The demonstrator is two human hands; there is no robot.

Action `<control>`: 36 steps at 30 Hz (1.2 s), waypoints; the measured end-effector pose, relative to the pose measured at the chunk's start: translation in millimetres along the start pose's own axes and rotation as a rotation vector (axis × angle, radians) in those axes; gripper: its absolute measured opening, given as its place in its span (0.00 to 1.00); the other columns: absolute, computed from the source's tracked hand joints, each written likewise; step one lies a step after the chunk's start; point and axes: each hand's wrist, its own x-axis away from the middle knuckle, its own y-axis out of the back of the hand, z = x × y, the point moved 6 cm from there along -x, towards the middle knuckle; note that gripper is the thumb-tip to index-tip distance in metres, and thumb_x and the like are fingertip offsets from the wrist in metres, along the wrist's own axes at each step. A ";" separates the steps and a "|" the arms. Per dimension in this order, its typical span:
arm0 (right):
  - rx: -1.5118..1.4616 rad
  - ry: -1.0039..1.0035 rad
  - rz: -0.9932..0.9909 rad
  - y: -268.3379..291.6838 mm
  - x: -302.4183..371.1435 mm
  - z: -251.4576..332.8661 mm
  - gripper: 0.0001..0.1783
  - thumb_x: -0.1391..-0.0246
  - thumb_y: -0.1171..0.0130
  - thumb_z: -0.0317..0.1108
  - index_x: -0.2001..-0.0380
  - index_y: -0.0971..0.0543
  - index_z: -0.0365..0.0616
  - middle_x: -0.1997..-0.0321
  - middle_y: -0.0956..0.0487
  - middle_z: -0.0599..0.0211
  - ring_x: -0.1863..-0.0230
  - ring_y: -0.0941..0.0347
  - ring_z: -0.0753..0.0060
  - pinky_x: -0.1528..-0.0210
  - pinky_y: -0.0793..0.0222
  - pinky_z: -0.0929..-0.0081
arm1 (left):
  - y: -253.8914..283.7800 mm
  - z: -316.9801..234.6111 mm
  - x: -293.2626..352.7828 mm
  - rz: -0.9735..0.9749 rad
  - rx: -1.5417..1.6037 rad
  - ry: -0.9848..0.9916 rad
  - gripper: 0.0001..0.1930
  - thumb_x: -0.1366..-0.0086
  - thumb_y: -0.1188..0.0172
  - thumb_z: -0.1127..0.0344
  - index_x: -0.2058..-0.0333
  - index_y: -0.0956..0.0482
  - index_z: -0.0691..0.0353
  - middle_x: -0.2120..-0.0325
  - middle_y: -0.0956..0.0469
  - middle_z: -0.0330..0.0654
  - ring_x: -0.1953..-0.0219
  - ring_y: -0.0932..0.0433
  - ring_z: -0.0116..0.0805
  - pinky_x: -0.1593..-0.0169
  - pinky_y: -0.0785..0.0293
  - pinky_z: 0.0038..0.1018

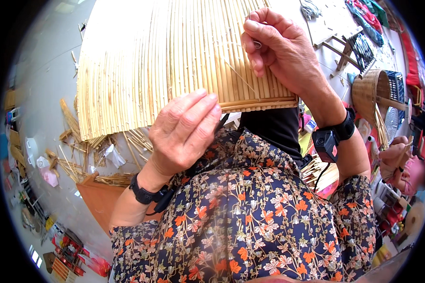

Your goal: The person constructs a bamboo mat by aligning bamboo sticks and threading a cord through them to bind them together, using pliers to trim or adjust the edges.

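A mat of pale reed stalks [123,80], laid side by side, spreads before me, with a bound strip of stalks [257,102] along its near edge. My left hand [186,127] is closed over that near edge, its fingers bent on the stalks and its thumb hidden. Above the mat's right part my right hand [278,45] is raised, thumb and forefinger pinched together. Whatever thin thing is between those fingertips is too fine to make out. A ring [257,45] shows among its fingers. Thin pale thread [241,75] slants across the stalks just below this hand.
Cut stalks [137,144] and scraps lie on the floor at left, by a brown board [99,198]. A wooden bucket [370,89] and a dark blue crate [394,85] stand at right. Another person [403,170] sits beyond my right arm. A wooden stand [347,52] is farther back.
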 end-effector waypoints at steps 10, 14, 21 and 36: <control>-0.193 -0.111 -0.110 -2.2 2.4 -0.4 0.06 0.30 0.42 0.32 0.57 0.26 0.41 0.73 0.22 0.68 0.80 0.25 0.78 0.77 0.24 0.83 | -7.7 -2.3 -4.4 0.116 -0.194 -0.055 0.15 0.34 0.35 0.72 0.49 0.19 0.60 0.50 0.15 0.45 0.44 0.17 0.43 0.41 0.24 0.35; 0.084 0.043 -0.014 -2.1 9.5 10.0 0.06 0.29 0.44 0.32 0.57 0.25 0.40 0.73 0.23 0.69 0.79 0.26 0.80 0.77 0.26 0.83 | -0.1 -1.8 -2.4 0.059 -0.218 -0.052 0.12 0.36 0.34 0.66 0.53 0.13 0.55 0.54 0.13 0.39 0.49 0.15 0.36 0.44 0.23 0.30; 0.998 0.283 0.320 -37.6 55.2 71.2 0.04 0.47 0.31 0.21 0.69 0.17 0.36 0.72 0.17 0.66 0.75 0.22 0.78 0.73 0.30 0.77 | 11.1 -1.1 0.7 0.074 -0.154 -0.027 0.13 0.35 0.35 0.71 0.52 0.14 0.57 0.52 0.14 0.43 0.47 0.15 0.41 0.44 0.22 0.33; 1.137 0.168 0.498 -45.3 73.0 64.0 0.10 0.46 0.30 0.27 0.60 0.13 0.39 0.75 0.18 0.62 0.74 0.20 0.62 0.71 0.29 0.68 | 17.6 1.2 3.6 0.058 -0.111 -0.032 0.11 0.35 0.35 0.68 0.54 0.14 0.56 0.54 0.14 0.42 0.48 0.15 0.39 0.46 0.21 0.32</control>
